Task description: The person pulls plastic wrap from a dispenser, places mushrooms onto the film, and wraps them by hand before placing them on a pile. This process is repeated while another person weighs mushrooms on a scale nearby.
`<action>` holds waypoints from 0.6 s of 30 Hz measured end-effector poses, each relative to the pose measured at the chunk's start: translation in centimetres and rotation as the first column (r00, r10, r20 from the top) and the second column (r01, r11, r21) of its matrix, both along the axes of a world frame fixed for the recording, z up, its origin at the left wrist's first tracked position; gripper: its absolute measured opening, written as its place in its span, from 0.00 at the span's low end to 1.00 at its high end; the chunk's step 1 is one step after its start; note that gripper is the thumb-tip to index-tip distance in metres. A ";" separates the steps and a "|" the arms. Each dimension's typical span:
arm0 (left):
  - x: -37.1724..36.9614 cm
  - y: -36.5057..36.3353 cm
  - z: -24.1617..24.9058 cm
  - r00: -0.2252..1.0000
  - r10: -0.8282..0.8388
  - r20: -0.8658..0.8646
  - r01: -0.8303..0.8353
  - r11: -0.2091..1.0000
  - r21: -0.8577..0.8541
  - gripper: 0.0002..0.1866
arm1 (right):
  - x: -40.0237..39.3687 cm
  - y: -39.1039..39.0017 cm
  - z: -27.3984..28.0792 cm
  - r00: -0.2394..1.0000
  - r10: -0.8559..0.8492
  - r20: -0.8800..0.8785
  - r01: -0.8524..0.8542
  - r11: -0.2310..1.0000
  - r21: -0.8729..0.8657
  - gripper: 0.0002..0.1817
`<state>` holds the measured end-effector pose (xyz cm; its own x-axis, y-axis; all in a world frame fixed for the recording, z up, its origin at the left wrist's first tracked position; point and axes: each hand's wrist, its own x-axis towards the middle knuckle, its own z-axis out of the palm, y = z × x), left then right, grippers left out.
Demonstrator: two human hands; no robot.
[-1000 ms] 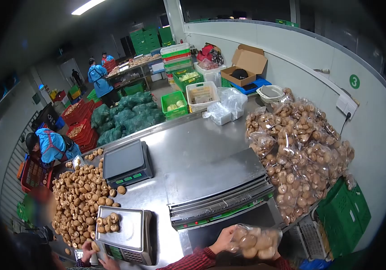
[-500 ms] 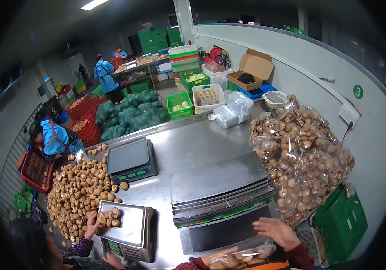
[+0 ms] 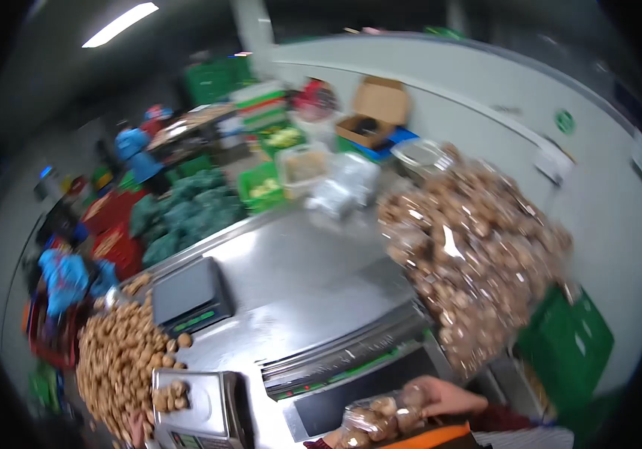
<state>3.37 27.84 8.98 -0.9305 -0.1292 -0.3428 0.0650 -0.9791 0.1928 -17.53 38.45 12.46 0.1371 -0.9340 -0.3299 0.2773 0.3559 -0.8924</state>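
Note:
A clear plastic bag of brown mushrooms (image 3: 381, 417) is at the bottom edge, close in front of me. My right hand (image 3: 441, 396) has its fingers closed round the bag's right end. At the bag's left end only a bit of my left hand (image 3: 331, 440) shows; the bag and the frame edge hide its fingers, though it supports the bag from that side. Just beyond the bag is the sealing machine (image 3: 351, 367), with a dark flat bed and a long metal bar.
Bagged mushrooms (image 3: 478, 262) are heaped at the right, above a green crate (image 3: 572, 344). Loose mushrooms (image 3: 115, 359) are piled at the left beside two scales, one dark (image 3: 186, 295) and one silver (image 3: 205, 400) carrying mushrooms. A co-worker's hand (image 3: 136, 430) touches the pile.
My right hand, previously spread and apart from the bag, has come down and taken hold of its right end. The view has turned right and blurred. The co-worker's hand has left the silver scale's mushrooms.

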 end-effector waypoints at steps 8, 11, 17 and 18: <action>-1.0 0.2 -1.9 0.969 0.016 0.247 -0.009 1.000 -0.030 0.20 | -4.1 -3.1 -5.0 0.951 -0.277 0.139 0.285 0.957 -0.044 0.22; -2.4 -0.2 -2.0 0.962 0.029 0.271 -0.016 0.999 -0.050 0.18 | -9.2 -5.1 -2.9 0.842 -0.527 0.117 0.532 0.847 -0.012 0.19; -3.7 -0.5 -1.2 0.931 0.110 0.348 -0.099 0.994 -0.047 0.13 | -22.2 -10.9 1.0 0.619 -0.782 0.073 0.784 0.609 -0.125 0.25; -3.7 -0.7 -1.2 0.930 0.116 0.349 -0.104 0.993 -0.053 0.13 | -24.0 -12.1 1.6 0.572 -0.807 0.150 0.819 0.552 -0.155 0.27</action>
<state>-0.34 27.15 7.75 -0.7307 -0.2405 -0.6390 0.0937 -0.9624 0.2551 -41.56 26.32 14.10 -0.7007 -0.6960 -0.1570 0.4125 -0.2156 -0.8851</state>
